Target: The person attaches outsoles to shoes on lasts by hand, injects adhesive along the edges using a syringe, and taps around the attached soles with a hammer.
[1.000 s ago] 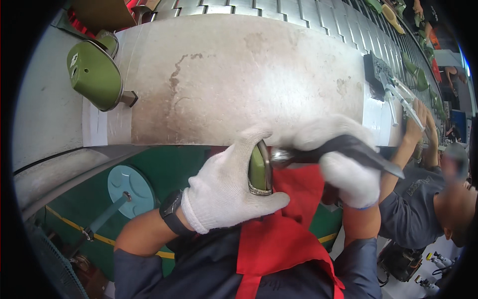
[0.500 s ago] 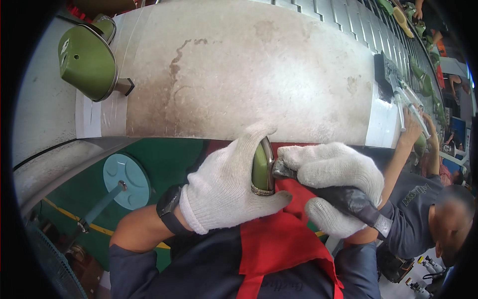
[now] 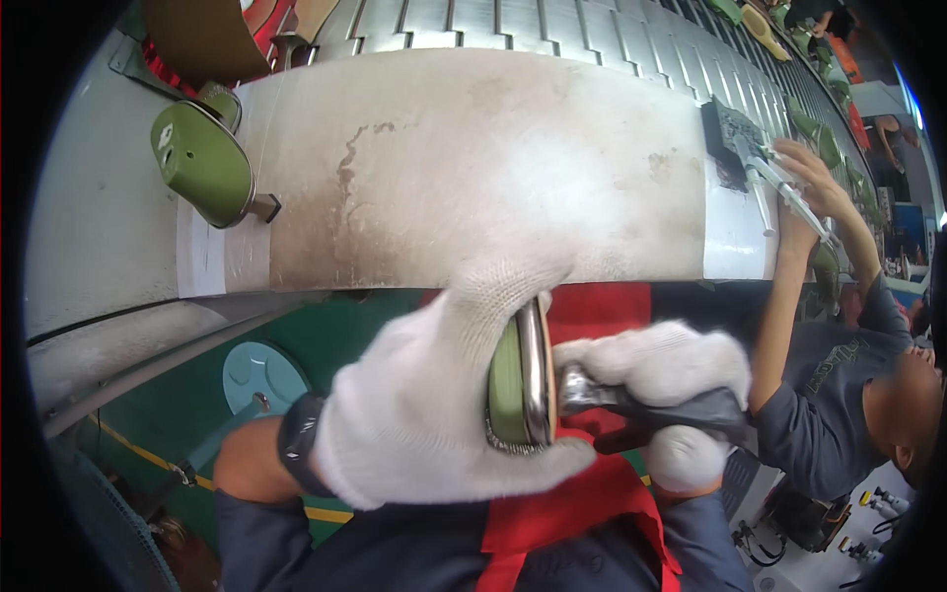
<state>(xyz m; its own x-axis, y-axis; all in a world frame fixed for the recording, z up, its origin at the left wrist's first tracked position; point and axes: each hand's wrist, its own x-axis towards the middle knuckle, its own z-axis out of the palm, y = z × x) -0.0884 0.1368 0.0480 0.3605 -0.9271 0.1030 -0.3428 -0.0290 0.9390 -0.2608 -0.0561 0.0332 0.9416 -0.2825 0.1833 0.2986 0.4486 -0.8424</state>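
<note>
My left hand [image 3: 414, 395], in a white knit glove, is wrapped around a green shoe [image 3: 507, 383]. A shiny metallic band and the tan edge of its sole face right. My right hand [image 3: 681, 370], also gloved in white, grips a tool with a worn metal head [image 3: 577, 387] and a black handle. The tool's head is close beside the sole; I cannot tell whether they touch. My left palm and fingers hide most of the shoe. Another green heeled shoe [image 3: 205, 163] lies on its side at the worktop's left end.
A stained pale worktop [image 3: 473, 178] stretches in front of me, with a slatted metal conveyor [image 3: 533, 25] beyond it. At the right, another person's hand [image 3: 814, 178] holds syringes [image 3: 789, 192] near a black block [image 3: 725, 143]. A light-blue round base [image 3: 258, 375] stands at lower left.
My left hand and the shoe look larger, and the shoe has turned to show more of its sole edge. My right hand has shifted with the tool. The whole view has moved slightly.
</note>
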